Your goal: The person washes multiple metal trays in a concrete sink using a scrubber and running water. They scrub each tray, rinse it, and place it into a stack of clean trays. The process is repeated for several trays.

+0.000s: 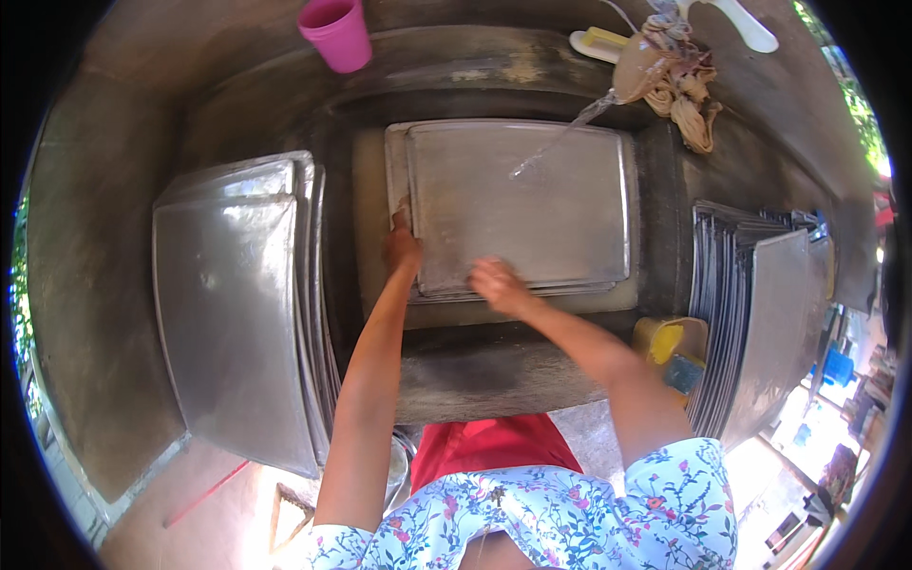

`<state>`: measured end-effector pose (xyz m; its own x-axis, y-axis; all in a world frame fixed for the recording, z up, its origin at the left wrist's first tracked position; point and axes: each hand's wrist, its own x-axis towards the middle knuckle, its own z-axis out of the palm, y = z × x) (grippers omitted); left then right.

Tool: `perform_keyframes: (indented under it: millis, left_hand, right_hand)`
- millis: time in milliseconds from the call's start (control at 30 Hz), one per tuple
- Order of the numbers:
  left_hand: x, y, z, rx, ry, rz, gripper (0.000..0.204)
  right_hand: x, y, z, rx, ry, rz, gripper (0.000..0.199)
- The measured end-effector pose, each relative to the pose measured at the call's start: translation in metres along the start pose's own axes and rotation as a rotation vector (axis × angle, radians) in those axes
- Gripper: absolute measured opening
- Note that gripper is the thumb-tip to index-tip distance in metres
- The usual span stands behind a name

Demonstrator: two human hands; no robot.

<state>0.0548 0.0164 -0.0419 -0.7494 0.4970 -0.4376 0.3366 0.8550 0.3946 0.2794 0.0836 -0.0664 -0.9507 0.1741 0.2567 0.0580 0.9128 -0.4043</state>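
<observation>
A flat metal tray (522,204) lies in the sunken basin, on top of at least one other tray whose edge (396,157) shows at the left. My left hand (403,249) is closed on the left rim of the upper tray. Over that tray's lower edge is my right hand (499,285), blurred, its fingers curled inward; whatever they may hold is hidden. A stream of water (591,112) runs from a spout wrapped in cloth (692,85) and lands on the tray's upper part.
Metal trays (228,294) lean in a stack at the left; several more (741,313) stand on edge at the right. By my right forearm is a yellowish container (652,332) with a yellow piece and a dark sponge. A pink cup (336,36) and a white-and-yellow brush (598,44) rest on the back ledge.
</observation>
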Motion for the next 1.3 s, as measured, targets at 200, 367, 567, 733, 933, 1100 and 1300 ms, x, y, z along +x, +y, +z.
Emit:
perform_keyframes:
  millis: [200, 367, 567, 733, 933, 1100, 1300]
  left_hand:
    - [-0.012, 0.001, 0.008, -0.048, 0.077, 0.088, 0.028]
    - [-0.015, 0.006, 0.01, -0.041, 0.118, 0.072, 0.028]
    - [-0.016, 0.01, 0.012, -0.133, 0.137, 0.036, 0.027]
    - [-0.021, 0.012, 0.013, -0.025, 0.186, -0.004, 0.026]
    - [-0.02, 0.007, 0.019, -0.036, 0.198, -0.047, 0.023]
    - [-0.015, -0.012, 0.02, -0.056, 0.118, -0.078, 0.019]
    - [-0.028, -0.025, 0.006, 0.028, 0.115, -0.095, 0.024]
  right_hand:
    - [-0.137, 0.17, -0.076, -0.587, 0.099, 0.917, 0.045]
    - [0.018, 0.261, -0.067, -0.387, 0.618, 0.75, 0.032]
    - [0.142, 0.107, 0.02, -0.306, 0.45, 0.581, 0.037]
    - [0.027, 0.041, 0.007, -0.155, 0.157, 0.384, 0.042]
    - [-0.096, 0.155, -0.083, -0.527, 0.295, 1.174, 0.042]
    - [-0.1, 0.161, -0.085, -0.448, 0.365, 1.355, 0.047]
    - [-0.059, 0.125, -0.053, -0.589, 0.268, 0.542, 0.04]
